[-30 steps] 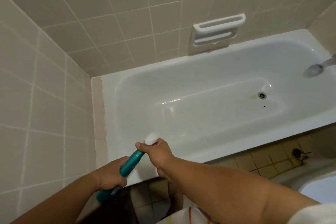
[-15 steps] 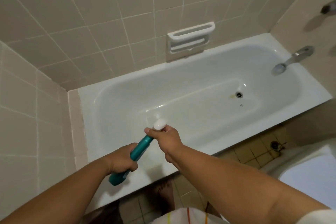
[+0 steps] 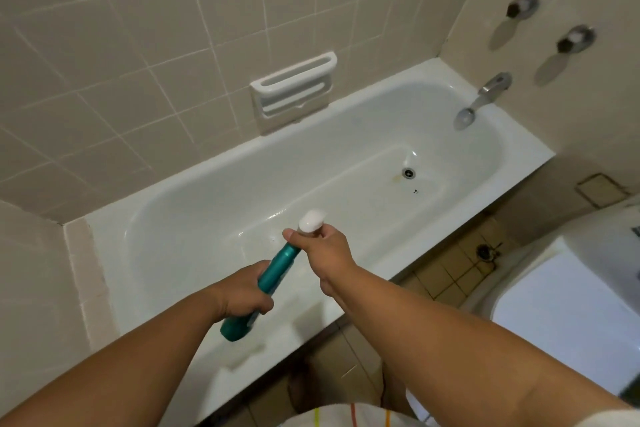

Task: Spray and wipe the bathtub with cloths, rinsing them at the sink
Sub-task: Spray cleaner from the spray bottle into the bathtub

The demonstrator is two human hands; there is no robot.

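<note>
A white bathtub [image 3: 180,218] runs from lower left to upper right along the tiled wall, with its drain [image 3: 408,173] near the right end. I hold a teal spray bottle [image 3: 277,270] tilted over the tub's near rim. My left hand [image 3: 242,295] grips the bottle's body. My right hand [image 3: 322,246] wraps the neck just under the white spray head [image 3: 311,220], which points into the tub. No cloth is in view.
A metal spout [image 3: 485,97] and two wall taps [image 3: 523,5] sit at the tub's right end. A white soap holder [image 3: 294,87] is set in the back wall. A white toilet [image 3: 568,315] stands at the lower right on the tiled floor [image 3: 446,274].
The view has swung to the right, bringing the wall taps and more of the toilet into sight. Both hands keep the same hold on the bottle over the tub.
</note>
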